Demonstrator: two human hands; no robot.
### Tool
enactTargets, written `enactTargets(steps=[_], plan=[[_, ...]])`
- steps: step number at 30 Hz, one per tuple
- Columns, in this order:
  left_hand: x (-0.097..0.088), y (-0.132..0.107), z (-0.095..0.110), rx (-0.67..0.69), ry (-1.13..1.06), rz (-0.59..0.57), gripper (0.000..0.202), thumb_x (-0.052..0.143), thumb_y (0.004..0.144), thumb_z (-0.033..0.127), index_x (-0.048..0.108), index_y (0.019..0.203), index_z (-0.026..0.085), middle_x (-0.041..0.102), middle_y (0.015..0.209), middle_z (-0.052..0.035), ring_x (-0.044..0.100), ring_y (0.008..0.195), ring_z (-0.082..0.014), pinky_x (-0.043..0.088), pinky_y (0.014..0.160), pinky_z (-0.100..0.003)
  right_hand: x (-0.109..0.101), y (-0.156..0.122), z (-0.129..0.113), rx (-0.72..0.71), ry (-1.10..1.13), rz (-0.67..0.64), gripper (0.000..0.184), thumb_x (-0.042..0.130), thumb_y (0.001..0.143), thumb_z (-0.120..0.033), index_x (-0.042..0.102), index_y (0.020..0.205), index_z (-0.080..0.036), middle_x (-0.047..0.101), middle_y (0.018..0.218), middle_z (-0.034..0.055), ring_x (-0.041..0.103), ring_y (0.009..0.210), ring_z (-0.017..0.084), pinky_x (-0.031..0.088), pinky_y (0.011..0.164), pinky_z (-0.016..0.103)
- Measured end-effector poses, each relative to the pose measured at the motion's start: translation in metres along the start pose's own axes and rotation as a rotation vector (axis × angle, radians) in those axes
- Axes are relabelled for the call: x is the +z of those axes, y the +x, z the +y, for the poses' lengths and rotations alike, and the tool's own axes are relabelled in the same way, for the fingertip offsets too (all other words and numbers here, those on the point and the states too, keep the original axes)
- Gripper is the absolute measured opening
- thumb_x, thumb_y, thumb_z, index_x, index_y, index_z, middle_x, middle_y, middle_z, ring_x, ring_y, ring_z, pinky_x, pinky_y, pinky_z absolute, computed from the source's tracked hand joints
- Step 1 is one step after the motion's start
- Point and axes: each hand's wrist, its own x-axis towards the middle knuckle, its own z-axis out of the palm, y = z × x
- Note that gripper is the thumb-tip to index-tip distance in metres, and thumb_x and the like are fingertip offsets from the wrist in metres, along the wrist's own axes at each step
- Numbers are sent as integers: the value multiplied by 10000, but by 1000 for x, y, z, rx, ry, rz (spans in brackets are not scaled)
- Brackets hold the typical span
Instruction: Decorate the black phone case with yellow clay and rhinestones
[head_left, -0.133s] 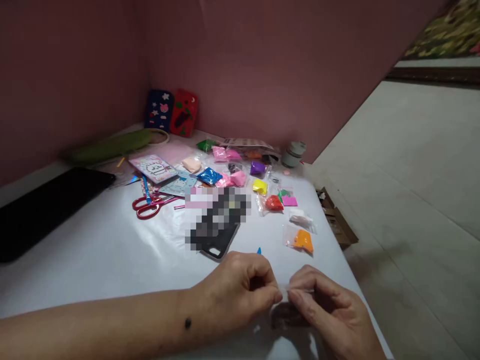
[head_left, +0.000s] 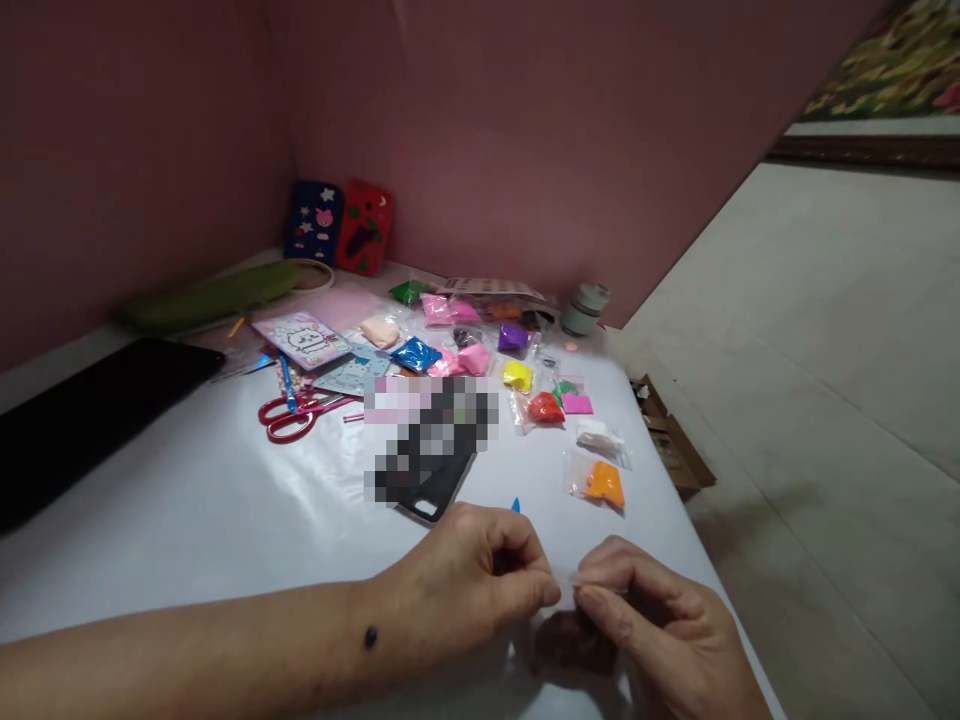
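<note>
Low in the head view, a small clear plastic bag (head_left: 576,645) with a dark brown lump inside hangs between my two hands. My left hand (head_left: 487,565) comes in from the left, its thumb and forefinger pinched at the bag's upper edge. On the other side my right hand (head_left: 667,620) grips the same edge between thumb and bent fingers. Just beyond my left hand lies a black phone case (head_left: 442,475), partly blurred out by blocks. A blue pointed tip (head_left: 516,505) shows behind my left knuckles. The bag's lower part is dim.
Bags of coloured clay lie across the table, with orange (head_left: 604,485), red (head_left: 546,408) and blue (head_left: 416,354) among them. Red-handled scissors (head_left: 289,422) and a black flat panel (head_left: 112,420) are leftward. A grey jar (head_left: 585,310) stands near the pink wall (head_left: 487,150).
The view has shifted very slightly. The brown lump in the bag shows a little more below my fingers; both hands keep their pinch.
</note>
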Motion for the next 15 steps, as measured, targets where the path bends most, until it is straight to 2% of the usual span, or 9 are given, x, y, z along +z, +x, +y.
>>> enactTargets(steps=[8, 11, 15], plan=[[1, -3, -1, -1, -13, -48, 119, 530, 719, 212, 528, 620, 145, 490, 554, 53, 422, 539, -68, 315, 486, -177, 0, 1, 10, 15, 69, -62, 250, 689, 753, -357, 659, 579, -180, 564, 634, 22, 528, 617, 168, 429, 592, 287], [1, -3, -3, 10, 16, -34, 101, 508, 706, 185, 509, 612, 149, 489, 555, 51, 421, 534, -66, 313, 476, -171, 2, 2, 11, 58, 85, -105, 274, 668, 769, -391, 631, 602, -177, 551, 627, 18, 520, 605, 166, 428, 580, 287], [2, -1, -5, 63, 48, -21, 98, 515, 702, 176, 515, 609, 146, 499, 559, 49, 432, 534, -63, 320, 474, -162, 5, 4, 16, 126, 107, -136, 265, 720, 711, -407, 624, 632, -173, 505, 608, -9, 474, 555, 132, 388, 515, 249]])
